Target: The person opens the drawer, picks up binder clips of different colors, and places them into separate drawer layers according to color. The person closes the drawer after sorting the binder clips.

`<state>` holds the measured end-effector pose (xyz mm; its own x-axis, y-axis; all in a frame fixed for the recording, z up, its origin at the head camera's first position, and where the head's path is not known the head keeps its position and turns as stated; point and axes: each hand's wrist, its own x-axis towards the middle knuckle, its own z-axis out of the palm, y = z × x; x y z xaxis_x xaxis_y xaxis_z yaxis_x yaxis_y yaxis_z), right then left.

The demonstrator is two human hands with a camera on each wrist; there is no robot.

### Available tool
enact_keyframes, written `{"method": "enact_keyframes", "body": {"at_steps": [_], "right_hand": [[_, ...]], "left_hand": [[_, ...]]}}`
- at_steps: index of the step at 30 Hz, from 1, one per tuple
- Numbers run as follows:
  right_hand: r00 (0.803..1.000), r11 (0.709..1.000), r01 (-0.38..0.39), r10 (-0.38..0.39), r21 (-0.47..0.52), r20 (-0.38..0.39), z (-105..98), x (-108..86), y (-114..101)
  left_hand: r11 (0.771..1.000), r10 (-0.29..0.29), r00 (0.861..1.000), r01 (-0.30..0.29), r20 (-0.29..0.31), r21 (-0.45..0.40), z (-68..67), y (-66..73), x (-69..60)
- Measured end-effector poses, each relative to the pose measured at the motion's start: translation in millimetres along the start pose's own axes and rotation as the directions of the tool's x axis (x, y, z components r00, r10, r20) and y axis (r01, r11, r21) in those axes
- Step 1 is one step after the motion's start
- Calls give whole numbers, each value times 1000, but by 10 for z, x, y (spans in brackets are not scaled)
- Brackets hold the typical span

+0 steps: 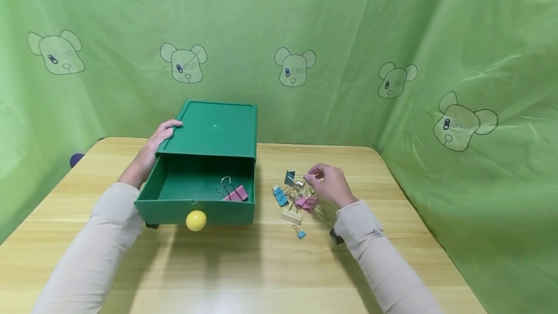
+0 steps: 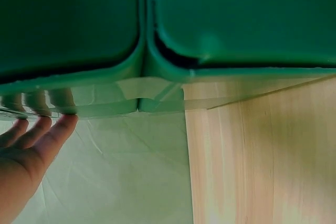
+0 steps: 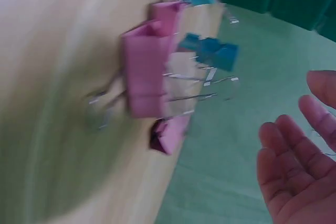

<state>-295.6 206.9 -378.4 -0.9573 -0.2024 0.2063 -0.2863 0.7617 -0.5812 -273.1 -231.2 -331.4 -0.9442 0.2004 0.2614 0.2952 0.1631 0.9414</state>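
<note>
My left hand (image 1: 150,151) rests against the left side of a green drawer box (image 1: 213,130), its fingers extended along the wall in the left wrist view. The green drawer (image 1: 165,212) is pulled out, with a pink binder clip (image 1: 237,194) inside at the right. Over a heap of binder clips right of the box hovers my right hand (image 1: 330,185). Its thumb and fingers are loosely bent, with no clip visible between them in the right wrist view. The heap includes a black clip (image 1: 289,178), blue clip (image 1: 280,196), pink clips (image 3: 146,77) and cream clip (image 1: 291,216).
A yellow knob (image 1: 196,220) sticks out from the drawer front. A small blue clip (image 1: 301,234) lies nearer me than the heap, and another black clip (image 1: 336,236) is partly hidden by my right sleeve. Green curtain (image 1: 340,110) surrounds the wooden table (image 1: 296,280).
</note>
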Motion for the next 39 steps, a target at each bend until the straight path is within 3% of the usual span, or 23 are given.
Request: {"method": "enact_keyframes", "body": {"at_steps": [7,17,20,25,39], "right_hand": [[988,996,-78,83,-46,128,122,-52,215],[967,990,-121,135,-77,217,226,-126,325],[963,991,-93,114,-93,245,256,-128,354],[962,992,-40,71,-122,264,292,-106,383],[966,991,-37,69,-130,249,287,-114,356]], "left_hand": [[1000,1,1000,-1,0,9,1,-3,-1],[1000,-6,1000,5,7,24,20,-24,23],[1000,-2,1000,2,2,28,15,-24,20],[1000,8,1000,-8,-5,13,2,-15,16],[999,8,1000,-8,4,33,-7,-30,24]]}}
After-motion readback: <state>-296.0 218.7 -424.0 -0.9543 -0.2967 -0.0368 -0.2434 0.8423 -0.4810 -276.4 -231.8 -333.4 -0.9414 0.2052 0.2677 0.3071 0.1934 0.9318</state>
